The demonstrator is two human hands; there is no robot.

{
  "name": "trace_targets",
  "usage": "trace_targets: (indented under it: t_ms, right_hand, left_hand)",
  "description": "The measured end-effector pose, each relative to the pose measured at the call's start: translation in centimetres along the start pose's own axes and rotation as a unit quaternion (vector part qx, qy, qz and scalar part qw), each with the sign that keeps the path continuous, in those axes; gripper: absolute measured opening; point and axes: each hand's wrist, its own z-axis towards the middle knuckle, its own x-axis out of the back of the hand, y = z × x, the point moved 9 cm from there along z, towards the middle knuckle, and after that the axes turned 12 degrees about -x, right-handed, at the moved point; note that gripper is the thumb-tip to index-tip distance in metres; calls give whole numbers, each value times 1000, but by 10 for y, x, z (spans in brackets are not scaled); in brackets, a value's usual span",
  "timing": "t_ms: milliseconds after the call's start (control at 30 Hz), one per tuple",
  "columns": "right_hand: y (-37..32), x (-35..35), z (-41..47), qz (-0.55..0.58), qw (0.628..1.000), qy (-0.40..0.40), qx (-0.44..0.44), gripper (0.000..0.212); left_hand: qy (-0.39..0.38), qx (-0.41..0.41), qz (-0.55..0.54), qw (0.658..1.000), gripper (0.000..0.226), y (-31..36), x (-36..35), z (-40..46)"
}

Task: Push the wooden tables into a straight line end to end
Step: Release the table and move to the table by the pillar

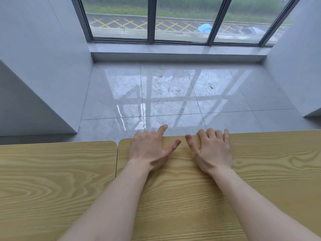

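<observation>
Two light wooden tables fill the lower part of the view. The left table and the right table stand side by side with a thin gap between them at about a third of the way across. The right table's far edge sits slightly farther forward than the left one's. My left hand lies on the right table near its far left corner, fingers curling over the far edge, index finger stretched out. My right hand rests beside it, fingers hooked over the same edge. Neither hand holds a loose object.
Beyond the tables lies a glossy grey tiled floor leading to a low sill and a large window. White wall blocks project at the left and at the right, framing the alcove.
</observation>
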Motion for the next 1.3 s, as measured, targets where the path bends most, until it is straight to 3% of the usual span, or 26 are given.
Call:
trace_targets:
  t_ms: [467, 800, 1300]
  right_hand:
    - [-6, -3, -2, -25, 1000, -4, -5, 95]
    - [-6, 2, -17, 67, 998, -12, 9, 91]
    - [-2, 113, -140, 82, 995, -38, 38, 99]
  left_hand:
    - [14, -7, -12, 1000, 73, -4, 5, 0]
    - [66, -11, 17, 998, 85, -1, 12, -12]
    - [110, 40, 38, 992, 93, 32, 133, -155]
